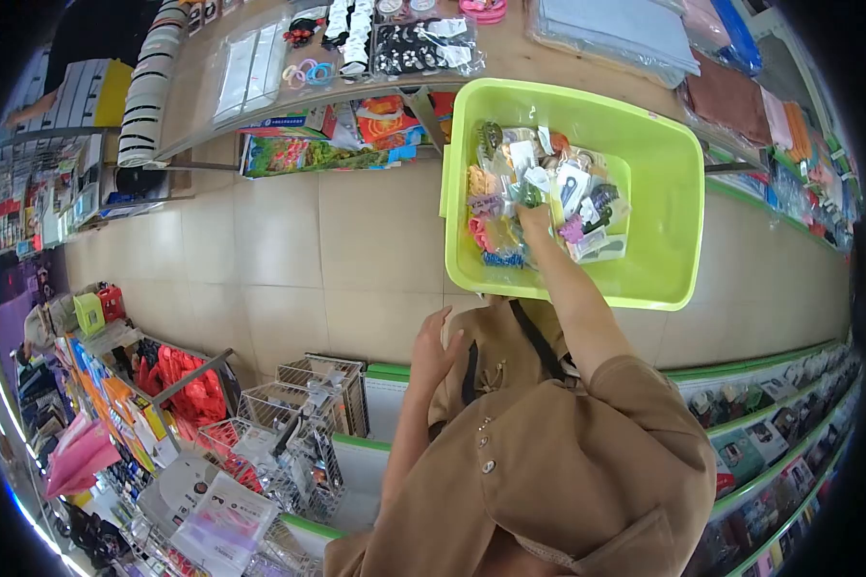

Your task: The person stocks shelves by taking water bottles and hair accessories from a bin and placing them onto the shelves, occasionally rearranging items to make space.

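Note:
A lime-green plastic bin (659, 173) stands in front of me, its left half filled with a jumble of small packaged goods and hair accessories. My right hand (534, 221) reaches down into that pile, and its fingertips are lost among the items. Close to the fingers lie a dark green piece (528, 195), white tags (522, 156) and a clear packet (503, 234). A purple claw-like clip (572, 229) and a coiled blue hair tie (502, 260) sit nearby. My left hand (438, 351) hangs in the air near my body, fingers apart, holding nothing.
Behind the bin is a wooden display table (188, 96) with socks, hair ties and folded cloths (616, 38). Wire baskets (293, 433) and a red-bag rack (188, 385) stand at lower left. Green-edged shelves (760, 433) run along the right. Tiled floor (260, 231) lies between.

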Action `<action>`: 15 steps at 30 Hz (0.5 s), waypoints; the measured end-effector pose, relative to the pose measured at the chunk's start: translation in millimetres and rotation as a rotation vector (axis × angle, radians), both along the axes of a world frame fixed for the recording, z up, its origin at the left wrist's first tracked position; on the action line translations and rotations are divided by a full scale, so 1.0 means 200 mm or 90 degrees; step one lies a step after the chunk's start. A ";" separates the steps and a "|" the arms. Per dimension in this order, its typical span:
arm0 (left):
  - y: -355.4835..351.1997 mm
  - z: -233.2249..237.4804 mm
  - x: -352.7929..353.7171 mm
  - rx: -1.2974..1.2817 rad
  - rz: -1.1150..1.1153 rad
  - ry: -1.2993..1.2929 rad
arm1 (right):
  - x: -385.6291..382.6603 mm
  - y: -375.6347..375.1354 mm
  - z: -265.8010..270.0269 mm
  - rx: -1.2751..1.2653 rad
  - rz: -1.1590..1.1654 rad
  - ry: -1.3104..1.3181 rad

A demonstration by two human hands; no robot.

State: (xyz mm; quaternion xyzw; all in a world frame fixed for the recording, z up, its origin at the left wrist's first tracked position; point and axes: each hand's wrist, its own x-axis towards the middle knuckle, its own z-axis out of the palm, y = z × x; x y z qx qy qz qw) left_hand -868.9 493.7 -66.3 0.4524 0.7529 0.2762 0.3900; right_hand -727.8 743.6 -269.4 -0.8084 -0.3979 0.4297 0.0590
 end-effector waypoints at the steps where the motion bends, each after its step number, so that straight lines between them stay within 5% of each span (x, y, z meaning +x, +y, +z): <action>1: 0.00 0.01 0.01 0.002 0.008 -0.006 | 0.03 0.01 -0.07 0.003 0.005 0.000; 7: 0.14 0.05 0.05 0.104 -0.014 0.084 | 0.16 -0.01 0.12 0.088 -0.073 0.160; 9: 0.21 0.08 0.08 0.095 -0.003 0.077 | 0.18 -0.09 0.41 0.160 -0.046 0.433; 12: 0.31 0.10 0.11 0.079 0.122 -0.223 | 0.23 -0.17 0.58 0.244 0.141 0.415; 15: 0.46 0.21 0.18 0.108 0.181 -0.340 | 0.24 -0.25 0.96 0.216 0.243 0.479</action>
